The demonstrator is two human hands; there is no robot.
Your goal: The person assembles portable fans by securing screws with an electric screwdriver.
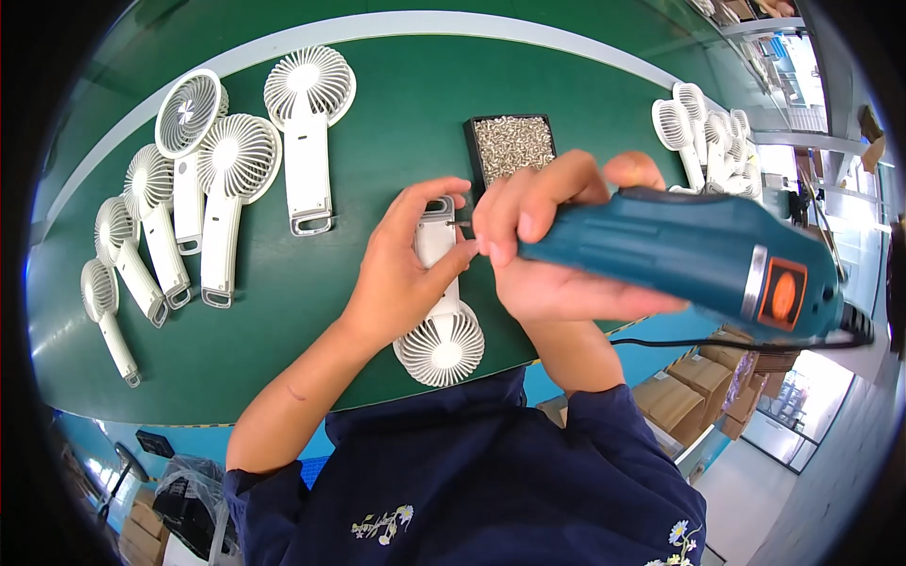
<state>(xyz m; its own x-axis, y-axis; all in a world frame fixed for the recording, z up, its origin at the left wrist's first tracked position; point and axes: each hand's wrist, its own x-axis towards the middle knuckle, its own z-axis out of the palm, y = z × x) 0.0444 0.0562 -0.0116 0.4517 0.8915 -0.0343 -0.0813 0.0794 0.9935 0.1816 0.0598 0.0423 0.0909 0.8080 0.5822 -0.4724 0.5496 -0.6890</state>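
Note:
A white handheld fan (440,350) lies in front of me on the green table, its round grille toward my body and its handle pointing away. My left hand (401,259) is closed around the handle, thumb on one side and fingers on the other. In my right hand (543,255) is a teal electric screwdriver (661,247), held nearly level, with its tip reaching the handle's loop end. Whether a screw sits at the tip is too small to tell. Just beyond my hands stands a black tray (469,141) full of small metal screws (514,143).
Several white handheld fans (222,179) lie at the left, and another fan (307,132) lies farther back. More fans (717,141) are heaped at the far right. A black cord (717,345) trails from the screwdriver. Cardboard boxes (679,396) stand below the table's right edge.

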